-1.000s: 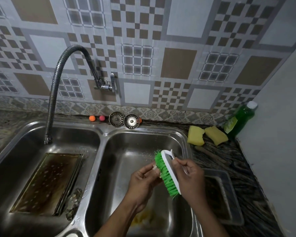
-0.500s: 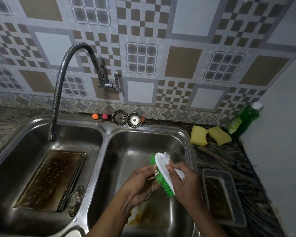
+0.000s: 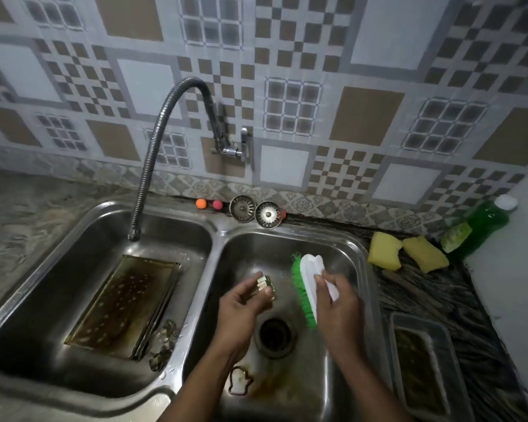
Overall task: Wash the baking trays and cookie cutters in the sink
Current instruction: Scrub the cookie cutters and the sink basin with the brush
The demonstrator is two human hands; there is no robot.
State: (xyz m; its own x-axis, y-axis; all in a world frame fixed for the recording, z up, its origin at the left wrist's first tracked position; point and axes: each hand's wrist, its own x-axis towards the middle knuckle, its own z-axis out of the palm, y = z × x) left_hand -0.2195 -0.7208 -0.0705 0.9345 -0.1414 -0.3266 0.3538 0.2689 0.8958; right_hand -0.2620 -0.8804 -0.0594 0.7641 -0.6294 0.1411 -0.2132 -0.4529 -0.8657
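Ahead, patterned tile wall (image 3: 369,44), steel double sink (image 3: 221,228) — left fingers (image 3: 247,285) pinch cookie cutter (image 3: 263,284), right fingers (image 3: 321,280) grip green brush (image 3: 308,271).

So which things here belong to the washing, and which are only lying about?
Job: brush in right hand, small cutter in left hand, basin tray, counter tray, loose cutter near the drain.
Lying about, unused: sponges, soap bottle, strainers, two balls.

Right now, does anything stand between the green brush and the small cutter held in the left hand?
Nothing visible does. The brush, held by the right hand, faces the cutter pinched in the left hand across an open gap above the right basin.
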